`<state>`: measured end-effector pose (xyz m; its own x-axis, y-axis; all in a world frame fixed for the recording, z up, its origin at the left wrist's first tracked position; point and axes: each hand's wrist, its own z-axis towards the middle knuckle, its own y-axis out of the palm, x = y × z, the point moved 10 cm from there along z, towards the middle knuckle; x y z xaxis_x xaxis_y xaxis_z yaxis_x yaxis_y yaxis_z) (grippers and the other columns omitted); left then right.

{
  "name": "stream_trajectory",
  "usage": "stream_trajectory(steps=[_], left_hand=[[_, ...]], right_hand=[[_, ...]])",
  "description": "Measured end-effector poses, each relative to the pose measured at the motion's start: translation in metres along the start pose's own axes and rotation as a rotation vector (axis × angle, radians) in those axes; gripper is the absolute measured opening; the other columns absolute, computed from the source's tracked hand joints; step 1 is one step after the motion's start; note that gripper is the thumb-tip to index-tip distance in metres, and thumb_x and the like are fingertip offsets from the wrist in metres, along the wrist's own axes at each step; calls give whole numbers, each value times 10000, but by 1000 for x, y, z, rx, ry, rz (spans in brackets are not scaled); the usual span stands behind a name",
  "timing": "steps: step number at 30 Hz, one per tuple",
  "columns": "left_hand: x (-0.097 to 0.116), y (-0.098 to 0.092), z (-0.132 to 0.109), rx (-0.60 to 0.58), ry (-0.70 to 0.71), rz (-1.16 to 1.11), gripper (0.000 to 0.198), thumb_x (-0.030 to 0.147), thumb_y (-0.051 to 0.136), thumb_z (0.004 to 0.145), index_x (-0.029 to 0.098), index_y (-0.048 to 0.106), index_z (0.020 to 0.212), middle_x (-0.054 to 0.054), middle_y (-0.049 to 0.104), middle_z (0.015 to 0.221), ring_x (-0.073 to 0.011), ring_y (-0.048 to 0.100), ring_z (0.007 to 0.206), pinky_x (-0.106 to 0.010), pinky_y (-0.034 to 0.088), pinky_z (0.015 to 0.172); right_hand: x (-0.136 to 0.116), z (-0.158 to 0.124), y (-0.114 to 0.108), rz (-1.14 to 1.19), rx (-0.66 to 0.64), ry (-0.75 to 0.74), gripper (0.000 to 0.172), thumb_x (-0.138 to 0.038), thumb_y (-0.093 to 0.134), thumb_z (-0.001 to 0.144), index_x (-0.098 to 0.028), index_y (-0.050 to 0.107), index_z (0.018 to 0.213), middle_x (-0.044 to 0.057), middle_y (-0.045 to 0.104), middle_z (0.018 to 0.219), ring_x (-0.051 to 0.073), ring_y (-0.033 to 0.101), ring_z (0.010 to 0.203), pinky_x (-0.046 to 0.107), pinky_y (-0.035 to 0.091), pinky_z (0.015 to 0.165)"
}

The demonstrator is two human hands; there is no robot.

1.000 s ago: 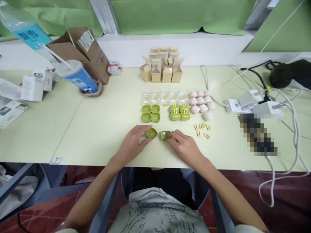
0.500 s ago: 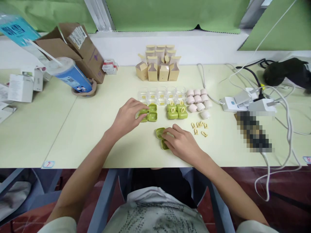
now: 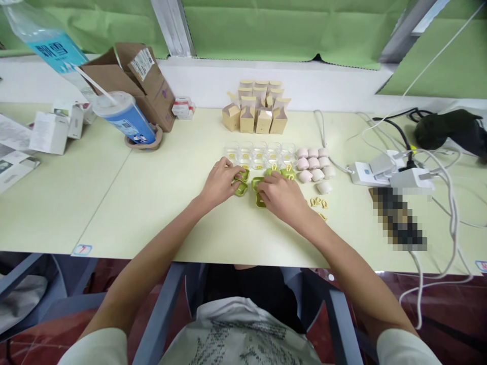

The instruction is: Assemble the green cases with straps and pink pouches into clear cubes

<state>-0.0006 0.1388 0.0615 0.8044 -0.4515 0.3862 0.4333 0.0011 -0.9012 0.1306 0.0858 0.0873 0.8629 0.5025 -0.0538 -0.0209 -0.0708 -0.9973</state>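
Note:
Small open green cups stand in a group under the fingers of my left hand. The fingers are bent and closed at their rims, hiding part of the group. To the right, separated by a narrow gap, two more open green cups are held by my right hand, its fingertips down at their right side. Behind that hand, green pieces with yellow loops are partly covered. Loose yellow loops lie right of my right hand, near the wrist.
Clear plastic cups line up behind my hands, with pale pink rounded pieces to their right. Small cardboard boxes stand at the back. A power strip with cables is at right, a blue drink cup at left.
My right hand has carried the two green cups away from me, close beside the left group. My left hand has shifted slightly right over its cups. The camera view has moved a little.

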Motion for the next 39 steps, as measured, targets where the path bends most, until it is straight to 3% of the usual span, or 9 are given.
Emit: stream_trajectory(steps=[6,11,17,28,39], left_hand=[[-1,2,-1,44,-56,2,354,100,653,934,199,812,1235,-120,810,1094,-351,638,1278,-532,581,1085],[2,5,-1,58,-53,2,304,116,665,952,198,816,1203,-130,773,1081,-346,634,1277,-518,579,1081],[4,9,1,99,-31,-16,392,38,651,939,219,797,1255,-86,776,1057,-322,642,1304,-501,551,1121],[1,14,4,145,6,-67,387,53,717,943,224,785,1283,-109,712,1266,-272,700,1244,-475,537,1193],[0,8,6,149,44,-118,338,164,773,967,231,785,1298,-84,816,1121,-310,642,1348,-492,528,1178]], right_hand=[[0,36,8,-37,-38,21,342,-57,499,1068,-96,827,1155,217,811,1147,329,668,1172,371,430,723],[4,48,18,-81,-34,-10,328,-46,510,1054,-92,817,1162,232,803,1168,341,649,1191,359,423,727],[15,52,18,-122,50,2,309,-83,521,1082,-131,823,1126,188,804,1098,332,650,1146,385,337,670],[25,49,15,-40,98,21,245,-131,578,1089,-163,821,1091,141,802,1044,306,629,1111,382,264,625],[29,47,17,3,119,-3,276,-102,562,1081,-173,827,1055,135,815,1019,302,614,1088,385,255,642]])
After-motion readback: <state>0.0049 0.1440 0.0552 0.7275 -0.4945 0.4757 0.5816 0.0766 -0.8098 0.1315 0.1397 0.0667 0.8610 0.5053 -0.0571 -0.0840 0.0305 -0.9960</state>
